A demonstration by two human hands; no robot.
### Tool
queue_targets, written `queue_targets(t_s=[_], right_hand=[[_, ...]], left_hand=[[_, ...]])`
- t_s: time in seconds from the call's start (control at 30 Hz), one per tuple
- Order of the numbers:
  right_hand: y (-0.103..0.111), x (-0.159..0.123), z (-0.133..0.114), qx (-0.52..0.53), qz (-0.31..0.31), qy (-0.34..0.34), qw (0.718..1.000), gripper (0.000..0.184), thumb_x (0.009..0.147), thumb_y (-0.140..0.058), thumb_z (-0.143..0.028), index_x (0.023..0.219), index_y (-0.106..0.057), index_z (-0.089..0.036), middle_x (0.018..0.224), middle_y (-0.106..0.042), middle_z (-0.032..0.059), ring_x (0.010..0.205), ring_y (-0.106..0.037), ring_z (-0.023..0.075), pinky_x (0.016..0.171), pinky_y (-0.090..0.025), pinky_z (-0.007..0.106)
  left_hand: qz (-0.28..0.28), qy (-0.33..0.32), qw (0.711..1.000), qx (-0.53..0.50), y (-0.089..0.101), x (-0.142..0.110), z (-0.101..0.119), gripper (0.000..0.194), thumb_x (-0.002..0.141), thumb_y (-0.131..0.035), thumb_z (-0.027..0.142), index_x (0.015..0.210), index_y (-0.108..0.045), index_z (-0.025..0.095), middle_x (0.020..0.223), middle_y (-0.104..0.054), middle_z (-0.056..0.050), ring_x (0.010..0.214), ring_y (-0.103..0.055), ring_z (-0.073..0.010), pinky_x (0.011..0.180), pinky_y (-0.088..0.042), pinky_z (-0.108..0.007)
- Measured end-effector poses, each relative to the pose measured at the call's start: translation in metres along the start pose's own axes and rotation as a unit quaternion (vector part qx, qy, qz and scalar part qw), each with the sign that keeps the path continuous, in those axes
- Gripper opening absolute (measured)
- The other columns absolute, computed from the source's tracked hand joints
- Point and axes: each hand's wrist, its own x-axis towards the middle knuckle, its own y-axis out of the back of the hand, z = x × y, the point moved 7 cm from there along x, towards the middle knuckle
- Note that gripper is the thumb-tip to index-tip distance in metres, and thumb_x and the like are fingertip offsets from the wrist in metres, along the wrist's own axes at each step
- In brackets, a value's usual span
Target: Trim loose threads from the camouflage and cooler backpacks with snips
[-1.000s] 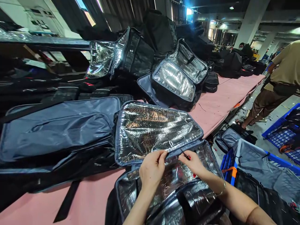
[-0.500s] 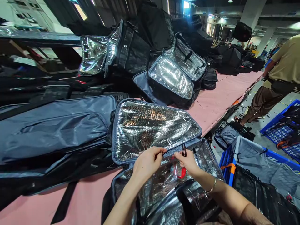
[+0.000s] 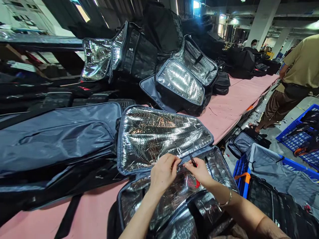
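An insulated bag [image 3: 171, 194] with a silver foil lining lies in front of me, its foil-lined lid [image 3: 161, 136] folded back. My left hand [image 3: 163, 174] is closed, thumb and fingertips pinching the grey-blue edge binding where lid and body meet. Close to its right, my right hand [image 3: 199, 172] is closed around small thread snips [image 3: 192, 161]; their dark blades point up and a red part shows below the palm. The thumb and fingertip of this hand come together at the same binding. Whether a thread is between the fingertips is too small to tell.
A grey-blue bag [image 3: 59, 136] lies left on the pink table cover [image 3: 234, 103]. Behind stand open foil-lined bags [image 3: 180, 79] and piled black bags. Blue crates [image 3: 245, 176] holding bags are at right on the floor. A person [image 3: 299, 73] stands beyond the table's right edge.
My left hand has shifted slightly right along the binding, its wrist turned. The snips in my right hand have tilted leftward, and less of their red part shows.
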Motion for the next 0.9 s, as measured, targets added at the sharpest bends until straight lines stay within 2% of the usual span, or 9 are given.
queue_targets(t_s=[0.07, 0.17, 0.23, 0.33, 0.5, 0.67, 0.8, 0.9], right_hand=[[0.009, -0.007, -0.007, -0.032, -0.001, 0.013, 0.999, 0.026, 0.070, -0.061, -0.042, 0.074, -0.058, -0.017, 0.065, -0.053, -0.0027, 0.062, -0.047, 0.0122, 0.059, -0.036, 0.023], [0.027, -0.019, -0.026, -0.154, 0.019, 0.056, 0.986, 0.024, 0.080, -0.051, -0.040, 0.091, -0.055, -0.018, 0.073, -0.055, -0.0018, 0.066, -0.050, 0.0129, 0.063, -0.035, 0.024], [0.033, -0.025, -0.040, -0.249, 0.013, 0.084, 0.965, 0.023, 0.084, -0.045, -0.038, 0.094, -0.053, -0.019, 0.071, -0.055, -0.0024, 0.063, -0.050, 0.0125, 0.060, -0.034, 0.023], [0.034, -0.027, -0.056, -0.358, -0.005, 0.091, 0.929, 0.020, 0.082, -0.050, -0.039, 0.089, -0.056, -0.021, 0.061, -0.053, -0.0045, 0.055, -0.048, 0.0118, 0.054, -0.029, 0.022], [0.023, -0.024, -0.074, -0.508, -0.028, 0.112, 0.854, 0.024, 0.084, -0.049, -0.042, 0.091, -0.057, -0.021, 0.064, -0.061, -0.0009, 0.062, -0.058, 0.0158, 0.054, -0.025, 0.024], [0.012, -0.024, -0.082, -0.578, -0.065, 0.131, 0.803, 0.021, 0.088, -0.044, -0.039, 0.090, -0.054, -0.021, 0.079, -0.068, 0.0015, 0.070, -0.062, 0.0177, 0.054, -0.022, 0.026], [0.008, -0.023, -0.082, -0.598, -0.081, 0.134, 0.786, 0.019, 0.089, -0.043, -0.037, 0.090, -0.053, -0.021, 0.079, -0.068, 0.0014, 0.071, -0.062, 0.0180, 0.053, -0.019, 0.027], [0.007, -0.023, -0.083, -0.595, -0.087, 0.143, 0.786, 0.018, 0.089, -0.043, -0.035, 0.088, -0.054, -0.022, 0.079, -0.068, 0.0010, 0.071, -0.062, 0.0177, 0.053, -0.019, 0.027]], left_hand=[[0.032, 0.010, 0.999, 0.002, -0.002, -0.003, -0.002, 0.029, 0.088, -0.036, 0.032, 0.076, -0.057, 0.018, 0.077, -0.062, -0.005, 0.077, -0.056, -0.0182, 0.067, -0.041, -0.028], [0.060, 0.021, 0.998, 0.005, -0.004, -0.006, -0.004, 0.026, 0.089, -0.036, 0.032, 0.074, -0.054, 0.020, 0.075, -0.061, -0.005, 0.075, -0.056, -0.0188, 0.063, -0.041, -0.028], [0.073, 0.026, 0.997, 0.006, -0.005, -0.006, -0.005, 0.025, 0.088, -0.036, 0.031, 0.073, -0.053, 0.020, 0.075, -0.060, -0.004, 0.074, -0.056, -0.0192, 0.062, -0.040, -0.028], [0.085, 0.025, 0.996, 0.008, -0.005, -0.005, -0.005, 0.025, 0.088, -0.036, 0.030, 0.073, -0.053, 0.020, 0.074, -0.060, -0.005, 0.073, -0.055, -0.0198, 0.061, -0.039, -0.029], [0.096, 0.014, 0.995, 0.011, -0.006, -0.007, -0.002, 0.024, 0.088, -0.037, 0.029, 0.073, -0.052, 0.019, 0.072, -0.058, -0.005, 0.071, -0.054, -0.0199, 0.061, -0.039, -0.029], [0.102, 0.001, 0.995, 0.009, -0.004, -0.008, 0.001, 0.023, 0.089, -0.037, 0.029, 0.073, -0.051, 0.020, 0.072, -0.057, -0.004, 0.072, -0.054, -0.0192, 0.062, -0.040, -0.029], [0.106, -0.009, 0.994, 0.006, -0.003, -0.010, 0.002, 0.022, 0.088, -0.038, 0.028, 0.073, -0.050, 0.020, 0.073, -0.058, -0.004, 0.072, -0.053, -0.0192, 0.064, -0.040, -0.029], [0.109, -0.012, 0.994, 0.005, -0.003, -0.010, 0.002, 0.021, 0.088, -0.038, 0.028, 0.073, -0.050, 0.020, 0.072, -0.057, -0.005, 0.072, -0.053, -0.0196, 0.064, -0.040, -0.030]])
